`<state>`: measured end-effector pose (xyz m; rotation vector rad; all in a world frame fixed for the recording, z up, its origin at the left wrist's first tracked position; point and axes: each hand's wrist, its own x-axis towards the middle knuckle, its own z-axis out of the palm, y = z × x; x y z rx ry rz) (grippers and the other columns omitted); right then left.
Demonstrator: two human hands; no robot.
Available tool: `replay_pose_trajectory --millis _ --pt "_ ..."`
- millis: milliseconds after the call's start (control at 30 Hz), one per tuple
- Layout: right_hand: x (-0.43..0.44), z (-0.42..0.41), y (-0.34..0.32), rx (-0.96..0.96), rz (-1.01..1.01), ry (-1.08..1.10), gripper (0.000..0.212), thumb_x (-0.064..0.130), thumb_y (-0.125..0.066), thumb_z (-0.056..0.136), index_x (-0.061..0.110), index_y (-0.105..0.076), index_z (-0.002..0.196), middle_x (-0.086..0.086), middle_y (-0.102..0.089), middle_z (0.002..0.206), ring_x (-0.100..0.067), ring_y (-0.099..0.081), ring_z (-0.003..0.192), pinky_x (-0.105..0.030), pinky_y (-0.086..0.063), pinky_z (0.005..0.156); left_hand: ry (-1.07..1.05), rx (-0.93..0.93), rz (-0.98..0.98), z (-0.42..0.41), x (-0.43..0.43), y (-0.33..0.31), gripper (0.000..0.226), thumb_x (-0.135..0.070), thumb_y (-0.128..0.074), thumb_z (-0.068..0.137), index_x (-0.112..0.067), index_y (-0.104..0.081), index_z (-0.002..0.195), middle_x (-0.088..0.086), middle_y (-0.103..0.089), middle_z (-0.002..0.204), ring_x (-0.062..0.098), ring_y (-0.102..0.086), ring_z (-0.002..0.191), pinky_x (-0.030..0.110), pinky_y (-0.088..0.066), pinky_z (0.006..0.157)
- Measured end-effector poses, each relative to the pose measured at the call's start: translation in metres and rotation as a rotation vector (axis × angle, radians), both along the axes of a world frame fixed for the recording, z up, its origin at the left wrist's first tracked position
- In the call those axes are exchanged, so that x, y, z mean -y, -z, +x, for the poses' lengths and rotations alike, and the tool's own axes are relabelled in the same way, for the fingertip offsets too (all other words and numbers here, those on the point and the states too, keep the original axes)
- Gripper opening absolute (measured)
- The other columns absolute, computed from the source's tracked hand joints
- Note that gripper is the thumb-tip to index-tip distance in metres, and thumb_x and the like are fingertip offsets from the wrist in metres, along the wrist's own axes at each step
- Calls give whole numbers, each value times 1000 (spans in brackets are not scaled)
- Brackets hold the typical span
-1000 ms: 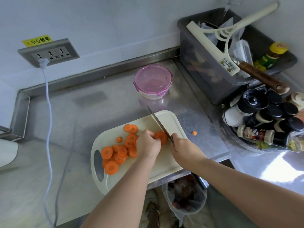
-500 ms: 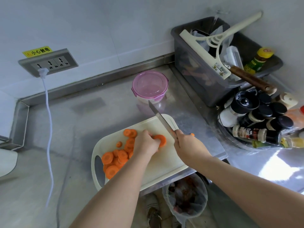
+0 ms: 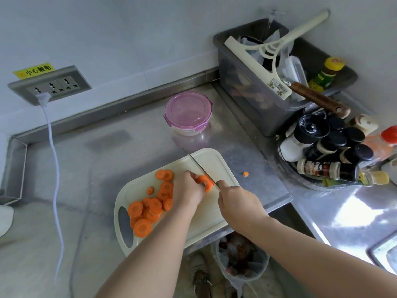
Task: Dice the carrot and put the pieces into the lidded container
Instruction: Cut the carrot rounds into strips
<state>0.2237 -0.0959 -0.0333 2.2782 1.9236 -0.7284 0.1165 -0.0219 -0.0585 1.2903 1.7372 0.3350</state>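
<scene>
Fingers (image 3: 190, 177) of the left hand (image 3: 189, 190) are curled, knuckles up, and pinch a small stack of carrot slices (image 3: 203, 182) near the middle of the cutting board (image 3: 217, 162). The stack shows just beyond the fingertips, on their 3 o'clock side. Right hand (image 3: 238, 203) is closed round the handle of the knife (image 3: 198, 165); the handle itself is hidden inside the fist. The blade runs from the fist toward 11 o'clock, lying against the held slices on their 3 o'clock side, with its tip at the board's far edge. Cut rounds (image 3: 150, 208) lie heaped on the board at 9 o'clock of the left hand, touching one another, with a few more at 11 o'clock. One stray carrot bit (image 3: 245, 174) sits on the steel counter (image 3: 103, 160), off the board, at 3 o'clock of the blade. Lidded container (image 3: 188, 112), pink lid on, stands on the counter at 12 o'clock of the board, well apart from both hands. Grey bin (image 3: 247, 100) holding utensils stands at 1 o'clock of the board, and a tray of spice bottles (image 3: 335, 151) at 3 o'clock. Wall socket (image 3: 50, 86) with a white cable (image 3: 54, 160) plugged in is at 10 o'clock.
</scene>
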Motion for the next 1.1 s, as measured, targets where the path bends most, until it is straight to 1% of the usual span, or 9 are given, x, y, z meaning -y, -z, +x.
replay_pose_trajectory --millis 267,433,533,633,700,800,867,900,1100 --pt "1 1 6 23 -7 -15 29 12 -35 100 17 -36 129 4 -40 62 -17 -39 49 -26 -25 44 -16 52 2 -3 1 4 16 -21 -69 77 -25 -53 78 5 -71 92 29 -70 84 45 -57 78" --pt "0 2 8 8 -34 -17 23 14 -34 101 17 -39 123 3 -47 66 -25 -60 66 -28 -36 49 -9 46 -4 -4 0 6 17 -19 -68 78 -26 -52 79 7 -71 92 29 -70 84 44 -58 78" --pt "-2 4 8 41 -36 -38 22 12 -36 100 16 -39 121 4 -45 66 -24 -61 68 -29 -36 47 -10 43 -7 -4 -1 6 18 -18 -68 79 -25 -52 77 7 -71 91 29 -70 83 44 -58 77" --pt "-4 5 12 50 -52 -43 31 9 -39 98 16 -38 127 3 -47 68 -22 -63 70 -30 -43 50 0 36 -20 -5 -3 8 16 -16 -68 81 -22 -54 82 7 -70 90 28 -70 82 43 -58 77" --pt "-5 4 17 65 -61 -53 34 7 -41 96 17 -36 129 3 -45 67 -22 -61 67 -29 -39 45 1 32 -17 -6 -4 9 14 -16 -68 81 -22 -55 82 8 -70 89 29 -69 82 43 -58 78" --pt "-5 4 21 130 -84 -89 41 5 -44 94 15 -32 132 2 -38 65 -17 -44 53 -27 -26 40 36 -9 27 -6 -2 12 10 -17 -66 81 -19 -56 84 8 -70 90 29 -68 83 42 -56 78" --pt "-4 2 22 169 -98 -125 49 4 -47 92 13 -27 136 2 -34 64 -14 -36 49 -27 -24 40 58 -40 55 -7 -2 12 10 -19 -66 82 -16 -59 89 7 -70 93 28 -68 85 41 -54 79" --pt "-4 2 23 165 -99 -122 50 4 -48 92 13 -27 136 2 -35 64 -14 -37 49 -26 -25 39 63 -46 62 -8 -2 12 11 -19 -66 82 -16 -59 90 6 -70 94 27 -68 86 40 -54 80" --pt "-16 7 28 37 -43 5 26 10 -37 98 16 -38 124 1 -42 65 -22 -55 61 -27 -30 40 82 -59 77 -7 1 10 12 -20 -66 84 -20 -55 88 5 -68 94 26 -67 86 39 -54 81"
